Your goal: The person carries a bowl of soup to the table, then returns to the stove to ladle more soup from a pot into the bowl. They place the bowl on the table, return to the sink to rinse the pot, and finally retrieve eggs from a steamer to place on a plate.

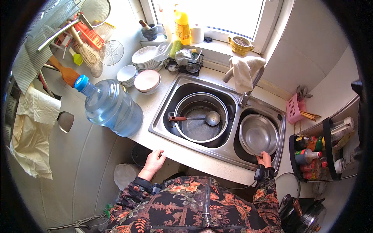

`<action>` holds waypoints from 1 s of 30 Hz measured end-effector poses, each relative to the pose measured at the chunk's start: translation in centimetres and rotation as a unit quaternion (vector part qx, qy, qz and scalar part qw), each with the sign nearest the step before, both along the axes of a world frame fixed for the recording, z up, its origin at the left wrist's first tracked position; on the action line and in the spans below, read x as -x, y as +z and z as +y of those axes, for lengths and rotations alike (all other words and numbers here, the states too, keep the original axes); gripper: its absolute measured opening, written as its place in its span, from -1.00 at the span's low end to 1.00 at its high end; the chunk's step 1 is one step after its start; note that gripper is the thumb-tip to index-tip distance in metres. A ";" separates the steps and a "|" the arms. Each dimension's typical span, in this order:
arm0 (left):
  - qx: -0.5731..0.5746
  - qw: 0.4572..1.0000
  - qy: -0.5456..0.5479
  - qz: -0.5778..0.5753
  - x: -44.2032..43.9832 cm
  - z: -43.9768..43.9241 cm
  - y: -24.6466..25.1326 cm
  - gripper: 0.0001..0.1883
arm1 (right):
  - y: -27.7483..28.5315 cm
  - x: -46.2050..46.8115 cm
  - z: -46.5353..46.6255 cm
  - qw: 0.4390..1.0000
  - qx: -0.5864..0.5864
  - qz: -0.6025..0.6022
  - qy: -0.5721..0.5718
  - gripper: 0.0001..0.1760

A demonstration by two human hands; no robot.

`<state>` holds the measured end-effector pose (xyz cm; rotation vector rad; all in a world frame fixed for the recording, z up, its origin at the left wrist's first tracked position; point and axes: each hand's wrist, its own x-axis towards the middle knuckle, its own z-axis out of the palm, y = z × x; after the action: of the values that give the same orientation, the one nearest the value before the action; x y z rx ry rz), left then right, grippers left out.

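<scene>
My right hand point(264, 160) grips the near rim of a stainless steel basin point(258, 134) that sits in the small right bowl of the double sink point(233, 137). The basin looks empty. By the counter's front edge, my left hand point(153, 162) hangs with loosely bent fingers and nothing visible in it. A large two-handled metal pot point(192, 135) fills much of the left bowl. Across this pot rests a ladle point(212, 118) with a reddish-brown handle. Behind the sink, the faucet point(244, 100) has a beige cloth point(246, 72) draped over it.
A big blue water jug point(113, 107) stands left of the sink. Stacked plates point(144, 55) and bowls point(147, 81) are behind it. At the right are a pink utensil basket point(294, 109) and a rack of bottles point(309, 157). Utensils hang on the left wall.
</scene>
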<state>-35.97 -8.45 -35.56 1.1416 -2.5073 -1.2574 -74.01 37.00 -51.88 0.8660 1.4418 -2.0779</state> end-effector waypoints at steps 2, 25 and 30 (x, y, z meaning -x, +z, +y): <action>0.013 1.000 -0.016 -0.011 0.2 0.1 0.1 -0.64 | 1.6 -0.3 -0.5 1.000 -0.020 0.002 -0.001 -0.79; -0.052 0.996 -0.068 -0.008 2.0 0.0 -0.2 -0.63 | 21.9 -4.9 -7.0 0.929 -0.249 0.144 0.231 -0.68; -0.046 0.996 -0.064 0.031 1.6 -0.5 -0.9 -0.66 | 24.1 -3.3 -10.2 0.903 -0.277 0.148 0.293 -0.67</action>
<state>-37.59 -8.98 -36.47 0.9570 -2.5359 -1.4320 -70.74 26.79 -27.74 0.2244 2.1874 -1.3922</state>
